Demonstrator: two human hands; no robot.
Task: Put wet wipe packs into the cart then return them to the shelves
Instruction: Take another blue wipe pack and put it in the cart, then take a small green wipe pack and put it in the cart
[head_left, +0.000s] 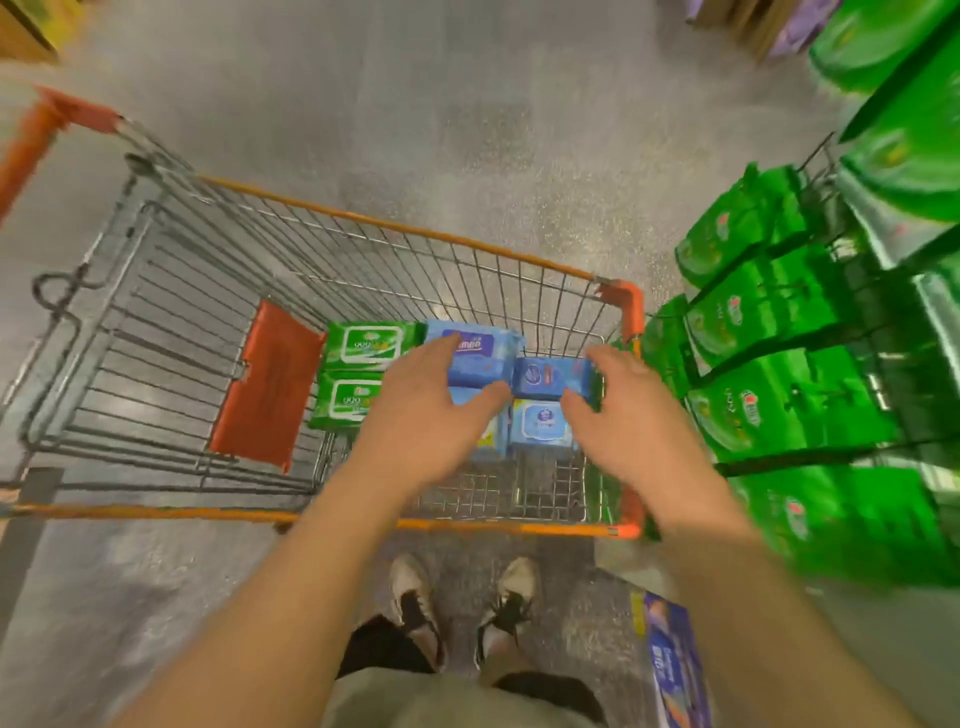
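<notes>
Both hands are reaching into the cart (332, 210), the left hand (426, 410) spread and holding nothing, the right hand (631, 410) pinching a dark blue pack (548, 376), likely for reshelving.

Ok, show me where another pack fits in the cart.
Bare wire floor lies in the cart left of the orange flap, and near the rim below the blue packs. Crowded: green packs and blue packs fill the middle right, under both hands.

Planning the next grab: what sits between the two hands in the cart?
In the head view, a dark blue wipe pack lies between left hand and right hand.
</notes>
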